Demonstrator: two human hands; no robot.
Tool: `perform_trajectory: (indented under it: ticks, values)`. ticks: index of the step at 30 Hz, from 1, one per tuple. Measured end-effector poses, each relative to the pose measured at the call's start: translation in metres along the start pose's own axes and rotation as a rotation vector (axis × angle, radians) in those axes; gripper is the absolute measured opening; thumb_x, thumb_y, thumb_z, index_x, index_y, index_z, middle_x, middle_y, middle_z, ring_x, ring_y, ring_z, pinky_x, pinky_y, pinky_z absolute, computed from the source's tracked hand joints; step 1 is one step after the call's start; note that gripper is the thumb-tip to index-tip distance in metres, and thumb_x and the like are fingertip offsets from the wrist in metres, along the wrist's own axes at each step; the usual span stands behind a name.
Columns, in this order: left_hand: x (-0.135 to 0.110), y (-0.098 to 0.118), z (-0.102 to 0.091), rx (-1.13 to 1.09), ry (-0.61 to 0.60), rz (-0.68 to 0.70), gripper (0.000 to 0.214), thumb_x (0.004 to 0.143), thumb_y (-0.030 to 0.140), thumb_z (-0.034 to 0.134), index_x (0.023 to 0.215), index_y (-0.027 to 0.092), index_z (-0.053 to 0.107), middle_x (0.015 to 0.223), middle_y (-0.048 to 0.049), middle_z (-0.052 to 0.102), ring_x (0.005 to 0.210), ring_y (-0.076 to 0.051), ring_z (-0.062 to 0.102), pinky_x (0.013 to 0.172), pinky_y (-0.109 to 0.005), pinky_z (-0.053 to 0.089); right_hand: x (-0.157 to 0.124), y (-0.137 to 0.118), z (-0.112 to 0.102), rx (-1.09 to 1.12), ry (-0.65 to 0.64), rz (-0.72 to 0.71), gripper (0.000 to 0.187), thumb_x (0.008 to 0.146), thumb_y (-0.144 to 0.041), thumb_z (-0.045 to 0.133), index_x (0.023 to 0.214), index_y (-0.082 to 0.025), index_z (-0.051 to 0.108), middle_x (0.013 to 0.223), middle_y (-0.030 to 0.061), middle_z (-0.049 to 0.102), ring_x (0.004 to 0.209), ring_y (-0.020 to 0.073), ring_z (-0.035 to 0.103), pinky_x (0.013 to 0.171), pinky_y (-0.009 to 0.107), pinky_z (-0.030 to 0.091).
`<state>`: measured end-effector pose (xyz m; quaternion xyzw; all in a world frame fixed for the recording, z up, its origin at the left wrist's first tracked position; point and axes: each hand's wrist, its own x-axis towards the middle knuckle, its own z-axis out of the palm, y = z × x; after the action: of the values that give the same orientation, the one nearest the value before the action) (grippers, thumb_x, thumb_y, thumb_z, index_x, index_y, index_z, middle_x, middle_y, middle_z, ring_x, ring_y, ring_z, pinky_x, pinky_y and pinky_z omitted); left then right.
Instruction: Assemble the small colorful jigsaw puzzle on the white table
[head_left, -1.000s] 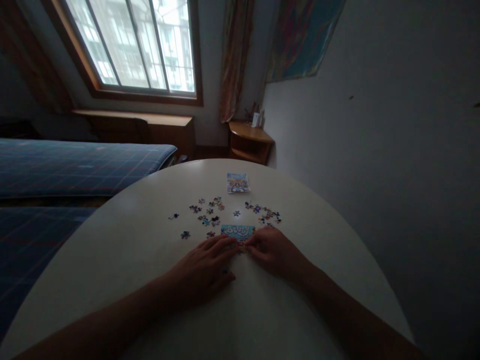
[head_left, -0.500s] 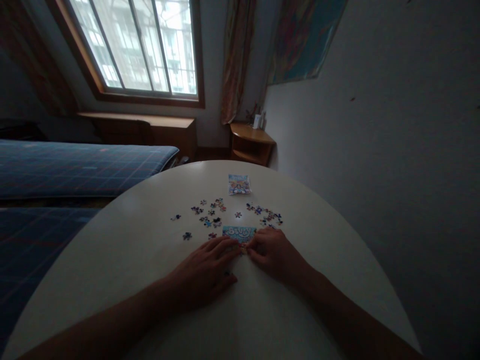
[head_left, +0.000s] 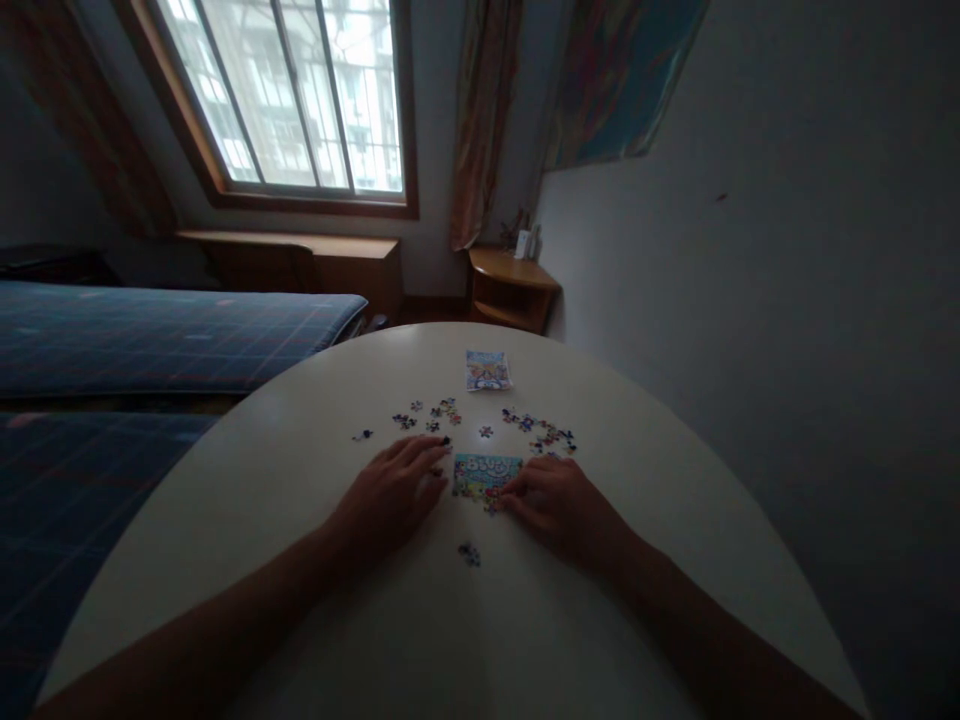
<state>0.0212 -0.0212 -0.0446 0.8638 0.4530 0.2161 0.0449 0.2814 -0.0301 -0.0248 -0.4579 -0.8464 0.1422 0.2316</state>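
A partly joined jigsaw puzzle [head_left: 480, 470] with a light-blue lettered top lies flat on the table in front of me. At its right edge, my right hand [head_left: 559, 498] is closed, thumb and fingertips pressed onto a puzzle piece [head_left: 493, 506] along the lower border. My left hand [head_left: 394, 492] is left of the puzzle with its fingers stretched out over loose pieces, partly hiding them. A dark loose piece [head_left: 446, 441] shows by its fingertips. Nearer to me lies a small clump of pieces [head_left: 469, 554].
Loose pieces lie beyond the puzzle, in a left group [head_left: 446, 410] and a right group [head_left: 551, 436]. A picture card or packet [head_left: 487, 371] is farther back on the round white table [head_left: 337, 380]. A bed [head_left: 180, 330] stands left, a wall [head_left: 735, 330] right.
My left hand has moved left and away from me, off the puzzle's lower edge, uncovering the lower rows and the clump nearer to me. The right hand stays by the puzzle's right side.
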Motion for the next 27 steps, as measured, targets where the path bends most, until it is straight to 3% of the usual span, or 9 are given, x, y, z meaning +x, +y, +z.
perform_trajectory:
  ticks: [3,9,13,17,20,23,27]
  values:
    - [0.002,-0.017,-0.008,0.055,0.007,-0.145,0.033,0.098,0.031,0.047,0.124,0.017,0.062,0.132,-0.0117,0.063,0.121,-0.029,0.058,0.103,-0.051,0.047,0.0,0.003,-0.002,0.001,0.01,0.016,0.006,0.088,-0.027,0.069,0.084,-0.024,0.074,0.084,0.0019,0.074,0.083,0.0185,0.067,0.081,0.035,0.044]
    - [0.005,-0.036,-0.021,0.137,0.071,-0.22,0.027,0.096,0.033,0.048,0.097,0.02,0.071,0.105,-0.0085,0.074,0.103,-0.028,0.064,0.092,-0.047,0.053,0.0,0.006,-0.005,0.03,0.019,0.02,0.007,0.087,-0.022,0.068,0.084,-0.023,0.073,0.083,0.0018,0.073,0.08,0.0179,0.066,0.078,0.034,0.044]
    - [0.011,-0.045,-0.011,0.094,0.078,-0.112,0.036,0.097,0.032,0.045,0.126,0.018,0.062,0.134,-0.0094,0.063,0.125,-0.027,0.055,0.107,-0.047,0.044,0.0,0.006,-0.004,0.025,0.015,0.029,0.006,0.087,-0.021,0.068,0.084,-0.022,0.073,0.083,0.0019,0.073,0.08,0.0182,0.066,0.078,0.034,0.044]
    - [0.016,-0.046,0.002,0.048,-0.053,0.008,0.049,0.098,0.035,0.046,0.145,0.02,0.046,0.153,-0.0082,0.044,0.143,-0.028,0.036,0.117,-0.051,0.032,0.0,0.006,-0.004,0.008,0.014,0.031,0.006,0.087,-0.021,0.068,0.084,-0.022,0.073,0.083,0.0021,0.073,0.081,0.0186,0.066,0.079,0.035,0.043]
    - [0.016,-0.042,0.002,0.056,-0.076,0.013,0.041,0.1,0.034,0.044,0.138,0.022,0.054,0.147,-0.0064,0.052,0.139,-0.028,0.043,0.116,-0.051,0.034,0.0,0.007,-0.003,0.006,0.02,0.03,0.008,0.088,-0.023,0.067,0.083,-0.022,0.073,0.082,0.0018,0.072,0.08,0.0182,0.065,0.079,0.034,0.043]
    - [0.014,-0.039,-0.003,0.064,-0.023,0.001,0.031,0.1,0.033,0.044,0.121,0.021,0.063,0.131,-0.0066,0.063,0.126,-0.026,0.054,0.111,-0.047,0.04,0.001,0.008,-0.002,0.01,0.021,0.037,0.009,0.089,-0.023,0.066,0.083,-0.022,0.073,0.082,0.0021,0.072,0.08,0.0181,0.065,0.079,0.034,0.043]
    - [0.017,-0.042,-0.005,0.067,0.048,-0.064,0.027,0.099,0.032,0.044,0.113,0.022,0.065,0.123,-0.0075,0.066,0.116,-0.025,0.059,0.103,-0.046,0.046,0.002,0.01,-0.002,0.007,0.013,0.047,0.01,0.089,-0.022,0.066,0.081,-0.021,0.072,0.081,0.0023,0.072,0.08,0.0181,0.065,0.08,0.035,0.042]
